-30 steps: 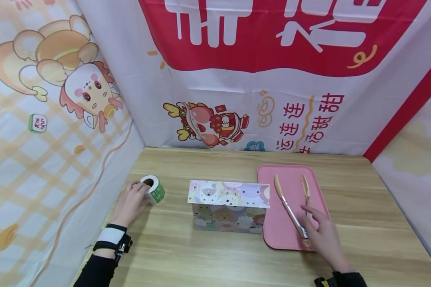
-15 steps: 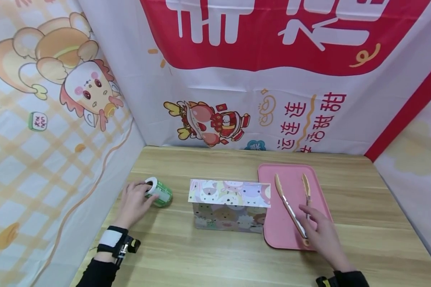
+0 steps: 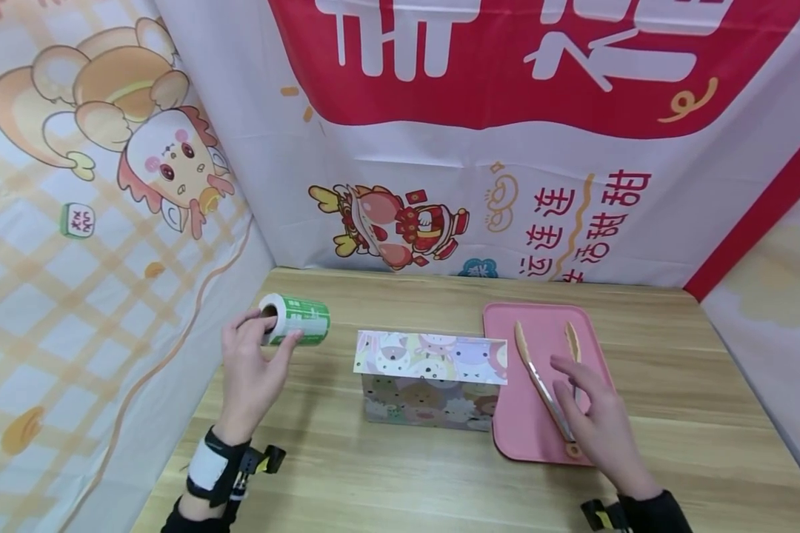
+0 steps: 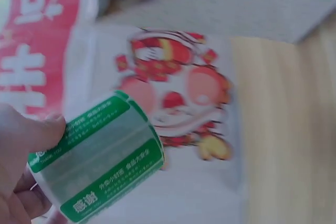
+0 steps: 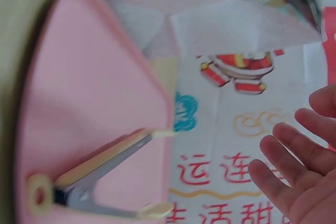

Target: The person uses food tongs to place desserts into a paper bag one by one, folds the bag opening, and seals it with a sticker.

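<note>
My left hand (image 3: 253, 377) pinches a roll of green and white labels (image 3: 303, 320) by its end, with fingers in the core and the thumb on the outside. In the left wrist view the label roll (image 4: 100, 158) is tilted, and the thumb presses its printed side. It is raised above the table. My right hand (image 3: 600, 422) hovers over the pink tray (image 3: 507, 429), fingers relaxed and holding nothing. On that tray lie spread tongs (image 3: 540, 389) with beige tips and a ring at the hinge; the right wrist view shows the tongs (image 5: 105, 166) apart from the hand.
A patterned cardboard box (image 3: 430, 400) with a lid flap (image 3: 433, 357) stands mid-table, against the tray's left edge. Printed cloth (image 3: 400, 155) hangs behind the wooden table (image 3: 387, 474) and along its left side.
My left hand has lifted the label roll off the table and turned it from nearly upright to lying sideways. The right hand has risen slightly over the tray.
</note>
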### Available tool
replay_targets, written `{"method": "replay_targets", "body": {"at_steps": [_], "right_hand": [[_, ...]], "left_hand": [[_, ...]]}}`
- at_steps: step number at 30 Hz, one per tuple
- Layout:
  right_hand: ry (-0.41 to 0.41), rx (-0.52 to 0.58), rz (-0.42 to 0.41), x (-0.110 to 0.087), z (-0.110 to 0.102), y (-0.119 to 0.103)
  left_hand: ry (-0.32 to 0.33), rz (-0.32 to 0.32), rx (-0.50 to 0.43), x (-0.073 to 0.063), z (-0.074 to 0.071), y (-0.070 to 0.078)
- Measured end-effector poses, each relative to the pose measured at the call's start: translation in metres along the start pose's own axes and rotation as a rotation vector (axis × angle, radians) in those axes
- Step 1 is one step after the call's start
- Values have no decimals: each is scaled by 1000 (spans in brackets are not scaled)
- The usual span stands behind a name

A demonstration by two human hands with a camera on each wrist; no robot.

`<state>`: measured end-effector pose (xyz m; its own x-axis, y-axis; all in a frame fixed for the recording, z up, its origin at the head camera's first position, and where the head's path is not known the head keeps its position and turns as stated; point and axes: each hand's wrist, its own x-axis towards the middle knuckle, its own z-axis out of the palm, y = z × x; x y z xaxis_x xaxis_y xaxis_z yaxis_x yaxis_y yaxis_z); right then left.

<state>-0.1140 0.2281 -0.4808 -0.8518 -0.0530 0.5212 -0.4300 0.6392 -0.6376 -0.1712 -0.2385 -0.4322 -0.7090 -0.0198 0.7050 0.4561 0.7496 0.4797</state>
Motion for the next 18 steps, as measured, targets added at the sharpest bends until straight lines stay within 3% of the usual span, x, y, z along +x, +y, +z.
{"method": "replay_targets", "body": {"at_steps": [5, 10, 14, 18], "right_hand": [[84, 12, -71, 9, -4, -24], [167, 38, -139, 17, -10, -54], [169, 80, -185, 24, -9, -78], [65, 122, -209, 33, -3, -99]], "left_hand": [[100, 91, -26, 11, -22, 50], [134, 201, -89, 19, -36, 99], [114, 272, -143, 22, -32, 127], [40, 313, -236, 25, -19, 147]]}}
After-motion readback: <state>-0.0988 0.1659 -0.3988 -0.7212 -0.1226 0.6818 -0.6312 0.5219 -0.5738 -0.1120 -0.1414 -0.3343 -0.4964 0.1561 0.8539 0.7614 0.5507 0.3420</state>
